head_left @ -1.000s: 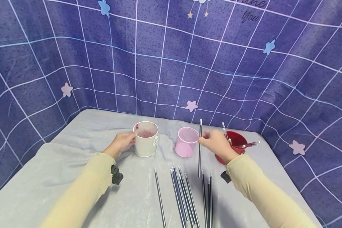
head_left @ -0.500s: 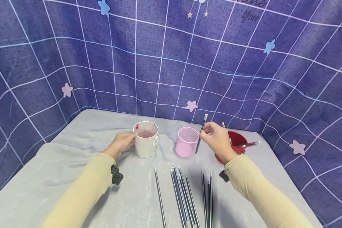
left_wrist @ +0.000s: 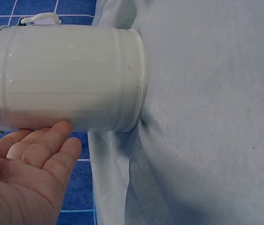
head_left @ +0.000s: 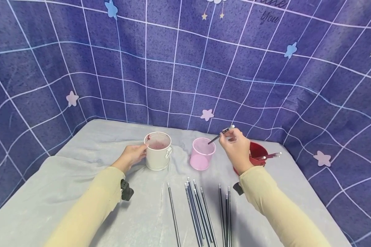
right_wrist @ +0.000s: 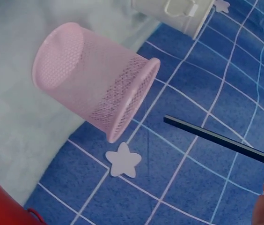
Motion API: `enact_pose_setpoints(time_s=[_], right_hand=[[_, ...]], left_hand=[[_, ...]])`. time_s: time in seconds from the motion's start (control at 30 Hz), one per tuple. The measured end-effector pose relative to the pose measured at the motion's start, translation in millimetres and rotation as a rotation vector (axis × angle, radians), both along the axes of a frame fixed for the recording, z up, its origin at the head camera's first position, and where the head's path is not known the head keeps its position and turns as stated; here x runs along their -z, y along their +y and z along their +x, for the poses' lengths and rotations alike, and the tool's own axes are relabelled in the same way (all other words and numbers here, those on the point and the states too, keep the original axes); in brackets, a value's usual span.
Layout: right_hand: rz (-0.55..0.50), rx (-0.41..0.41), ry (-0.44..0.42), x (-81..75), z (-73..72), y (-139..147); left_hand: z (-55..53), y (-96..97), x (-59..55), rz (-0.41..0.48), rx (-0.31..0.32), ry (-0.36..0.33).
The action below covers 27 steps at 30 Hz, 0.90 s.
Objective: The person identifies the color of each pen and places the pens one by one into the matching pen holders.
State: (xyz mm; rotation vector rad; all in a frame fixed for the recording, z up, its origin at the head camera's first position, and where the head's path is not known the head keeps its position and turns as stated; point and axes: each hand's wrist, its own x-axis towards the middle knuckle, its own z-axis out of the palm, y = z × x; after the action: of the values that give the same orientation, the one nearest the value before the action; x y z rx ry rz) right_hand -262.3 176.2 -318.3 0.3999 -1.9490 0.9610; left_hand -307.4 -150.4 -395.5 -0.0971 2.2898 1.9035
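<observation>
My right hand pinches a dark pencil with a white eraser end. The pencil slants, its eraserless end low over the rim of the pink mesh pen cup. In the right wrist view the pencil shows beyond the cup's mouth, fingertips at the right edge. My left hand holds the side of a white metal bucket, its thumb at the rim. The left wrist view shows its fingers against the bucket's wall. Red specks mark the bucket's inside.
Several dark pencils lie on the grey cloth in front of the cups, with one pencil apart at the left. A red bucket holding dark red pencils stands right, partly behind my right hand. A blue grid curtain hangs behind.
My right hand has raised the pencil and tipped it from upright to a slant, with its lower end now over the pink cup. My left hand stays at the white bucket.
</observation>
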Motion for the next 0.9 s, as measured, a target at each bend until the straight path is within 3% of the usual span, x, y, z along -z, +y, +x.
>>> enact_pose_setpoints(time_s=[0.3,0.47,0.73,0.9], right_hand=[[0.016,0.067,0.005,19.0,-13.9,0],[0.021,0.100,-0.130,36.9,-19.3,0],[-0.023,0.082,-0.362,57.1,-28.1,2],[-0.051,0.085,-0.436,68.7,-33.2,5]], left_hand=[[-2.7,1.7,2.3,0.020,-0.001,-0.006],[-1.2,2.0,2.4,0.014,-0.002,-0.017],[2.3,1.1,-3.2,-0.012,-0.006,-0.037],[0.3,1.3,-3.8,-0.023,0.012,-0.044]])
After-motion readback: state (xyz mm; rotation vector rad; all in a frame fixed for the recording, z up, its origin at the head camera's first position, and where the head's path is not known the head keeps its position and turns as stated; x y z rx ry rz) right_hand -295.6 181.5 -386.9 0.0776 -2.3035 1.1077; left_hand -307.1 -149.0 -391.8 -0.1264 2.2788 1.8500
